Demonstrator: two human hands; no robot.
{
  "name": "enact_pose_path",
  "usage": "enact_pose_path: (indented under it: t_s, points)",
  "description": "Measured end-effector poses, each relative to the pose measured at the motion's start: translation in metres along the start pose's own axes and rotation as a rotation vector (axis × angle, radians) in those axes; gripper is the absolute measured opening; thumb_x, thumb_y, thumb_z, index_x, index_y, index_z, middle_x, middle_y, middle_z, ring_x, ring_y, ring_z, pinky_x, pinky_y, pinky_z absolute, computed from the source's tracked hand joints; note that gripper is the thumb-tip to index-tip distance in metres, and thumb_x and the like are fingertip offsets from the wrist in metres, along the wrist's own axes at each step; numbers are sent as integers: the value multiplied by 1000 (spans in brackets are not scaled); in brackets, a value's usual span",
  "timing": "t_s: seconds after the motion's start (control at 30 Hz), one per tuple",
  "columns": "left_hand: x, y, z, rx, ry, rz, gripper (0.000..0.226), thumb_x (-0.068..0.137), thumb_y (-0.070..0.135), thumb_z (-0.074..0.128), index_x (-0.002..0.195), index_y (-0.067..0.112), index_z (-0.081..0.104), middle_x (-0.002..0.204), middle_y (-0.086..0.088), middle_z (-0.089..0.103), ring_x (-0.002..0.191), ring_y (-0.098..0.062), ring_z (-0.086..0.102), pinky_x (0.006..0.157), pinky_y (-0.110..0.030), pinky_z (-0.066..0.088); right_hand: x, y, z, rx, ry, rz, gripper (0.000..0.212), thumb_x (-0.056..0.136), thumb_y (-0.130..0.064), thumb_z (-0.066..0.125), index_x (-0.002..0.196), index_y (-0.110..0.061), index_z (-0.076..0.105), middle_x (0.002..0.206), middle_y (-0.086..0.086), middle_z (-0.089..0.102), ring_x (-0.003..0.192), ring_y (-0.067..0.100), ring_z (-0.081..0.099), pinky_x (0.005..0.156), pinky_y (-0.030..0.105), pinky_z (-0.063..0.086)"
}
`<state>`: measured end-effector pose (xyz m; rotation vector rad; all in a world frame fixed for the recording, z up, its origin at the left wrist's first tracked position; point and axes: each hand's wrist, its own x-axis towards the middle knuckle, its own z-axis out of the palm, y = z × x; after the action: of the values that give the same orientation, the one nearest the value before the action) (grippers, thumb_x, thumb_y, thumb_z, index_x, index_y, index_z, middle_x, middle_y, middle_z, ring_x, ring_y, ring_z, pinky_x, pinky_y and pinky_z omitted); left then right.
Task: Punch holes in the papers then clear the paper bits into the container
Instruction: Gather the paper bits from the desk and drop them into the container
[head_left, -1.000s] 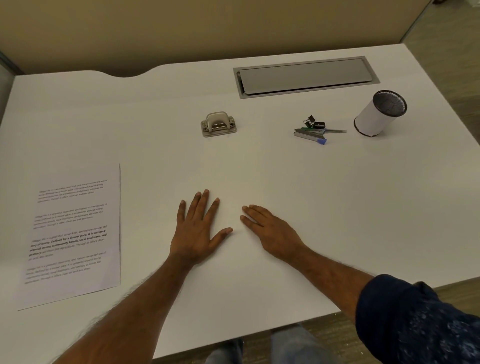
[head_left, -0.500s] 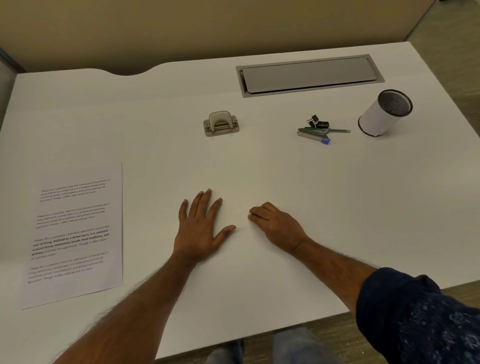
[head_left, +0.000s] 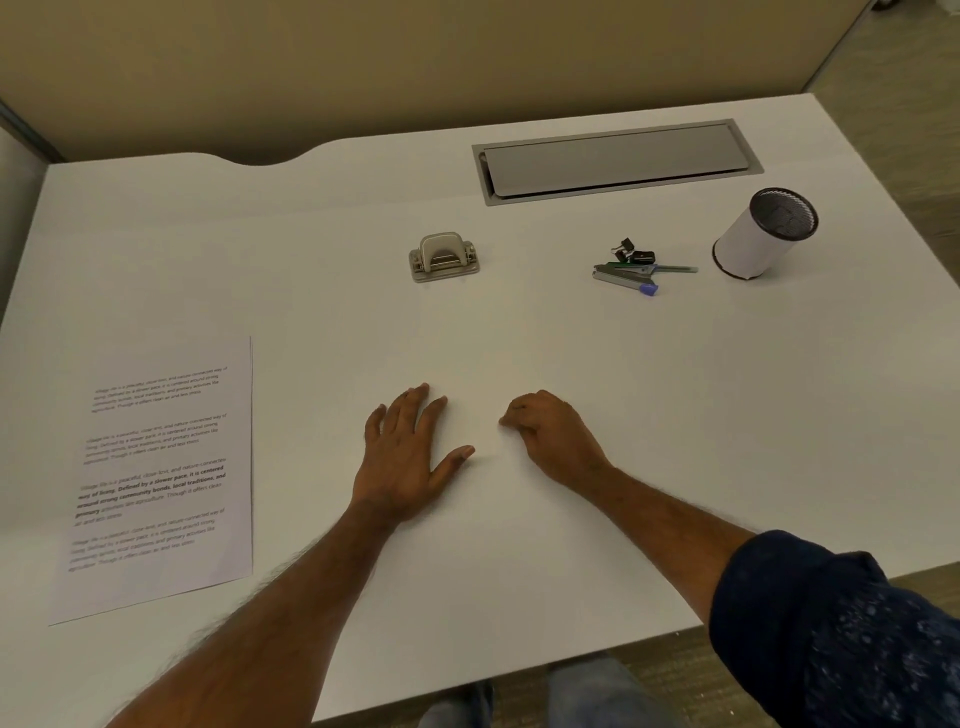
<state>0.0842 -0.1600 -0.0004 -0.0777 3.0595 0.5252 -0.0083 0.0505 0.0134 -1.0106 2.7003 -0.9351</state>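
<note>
Papers (head_left: 161, 478) with printed text lay flat at the left of the white desk (head_left: 675, 415), well apart from your hands. Your left hand (head_left: 405, 457) rested palm down, its grip spread open and empty. Beyond it sat the hole punch (head_left: 443, 257), untouched. Your right hand (head_left: 550, 441) rested beside the left, fingers curled together on nothing. Farther right lay a stapler (head_left: 626, 275) with binder clips (head_left: 631, 253), then the mesh-topped container (head_left: 763, 234), upright.

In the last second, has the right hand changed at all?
Yes. The right hand has curled its fingers from flat into a loose fist; against the grey metal hole punch it stays in about the same spot on the white desk.
</note>
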Motion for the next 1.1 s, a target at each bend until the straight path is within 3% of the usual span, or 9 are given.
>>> enact_pose_path:
  t_s: [0.1,0.2,0.27,0.4,0.53,0.6,0.7,0.9,1.1]
  points:
    - [3,9,-6,-141,68,51,74,91,68,33,143,18,42,154,-5,36,143,-22,31,116,-41,23,4,0,-5,359,51,376,22,84,6,61,93,-6,76,96,6,75,89,12,67,87,26,53]
    - [7,23,-12,-330,74,51,70,90,66,39,144,20,41,154,1,36,143,-14,30,116,-34,24,3,1,-10,648,45,610,16,85,2,66,96,-6,75,96,7,75,92,16,70,87,26,55]
    - [11,35,-14,-593,53,-3,67,91,62,43,144,21,41,152,3,38,142,-8,30,116,-29,26,2,-1,-13,852,77,708,17,84,3,67,99,-2,74,94,7,74,89,18,69,86,24,56]
    - [25,62,-19,-1039,72,-232,52,91,54,42,133,25,52,135,5,55,126,0,49,107,-28,41,0,-10,-21,1279,144,856,21,84,10,62,105,10,66,90,11,70,80,14,68,78,18,57]
    - [42,82,-21,-1537,-55,-480,56,91,61,43,126,21,56,124,-3,66,118,-16,61,104,-38,45,-5,-11,-30,1510,198,903,16,88,11,57,97,3,67,90,10,70,86,17,67,79,19,57]
    - [45,88,-18,-1531,-78,-467,46,95,53,46,122,18,61,116,-3,71,112,-18,66,100,-39,49,-8,-8,-35,1553,235,899,17,89,10,56,98,2,67,90,10,71,86,16,68,78,19,57]
    - [51,102,-12,-1368,-40,-360,16,96,24,59,108,24,70,105,3,75,102,-16,70,85,-31,56,-11,-1,-44,1546,295,873,17,87,9,58,98,1,69,92,10,74,87,16,71,78,20,57]
    - [76,132,-14,-1192,-79,-217,15,90,16,68,102,22,76,97,6,76,93,-14,72,78,-31,59,-11,20,-67,1498,370,836,17,86,7,62,93,-3,73,94,11,75,92,19,72,78,21,56]
    - [107,159,-17,-1204,-41,-223,18,90,12,68,106,15,73,98,0,75,92,-17,72,74,-29,60,-3,39,-99,1608,465,872,17,88,7,59,97,-2,71,97,13,74,91,20,72,76,22,57]
